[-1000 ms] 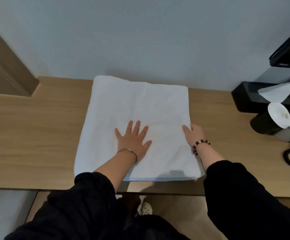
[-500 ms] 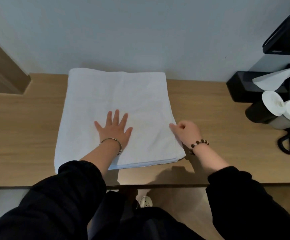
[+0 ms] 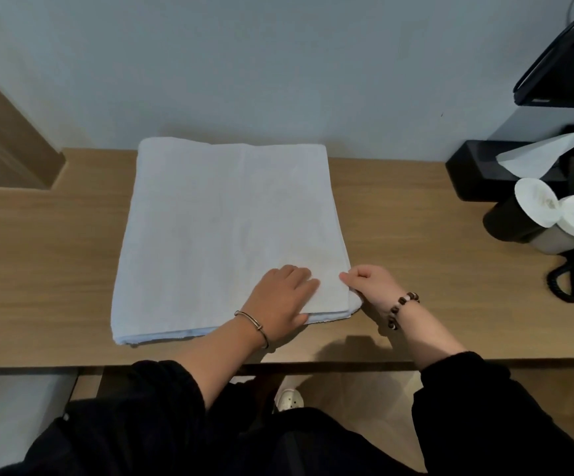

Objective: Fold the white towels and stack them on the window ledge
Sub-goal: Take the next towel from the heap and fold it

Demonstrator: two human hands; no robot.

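Note:
A white towel (image 3: 223, 228), folded into a thick square of several layers, lies flat on the wooden ledge (image 3: 38, 269) against the pale wall. My left hand (image 3: 283, 297) rests on its near right corner, fingers curled over the top layer and thumb at the front edge. My right hand (image 3: 369, 285) is at the towel's right edge near that same corner, pinching the edge between thumb and curled fingers.
At the far right stand a black tissue box (image 3: 484, 170) with a tissue sticking up, dark cups with white paper lids (image 3: 536, 214), and a telephone with a coiled cord (image 3: 565, 276). A dark screen (image 3: 567, 70) hangs above them. A wooden panel (image 3: 7, 139) rises at the left.
My left hand slid from the towel's middle, where it lay flat, to the near right corner and curled its fingers. My right hand closed on the right edge. The view shifted slightly.

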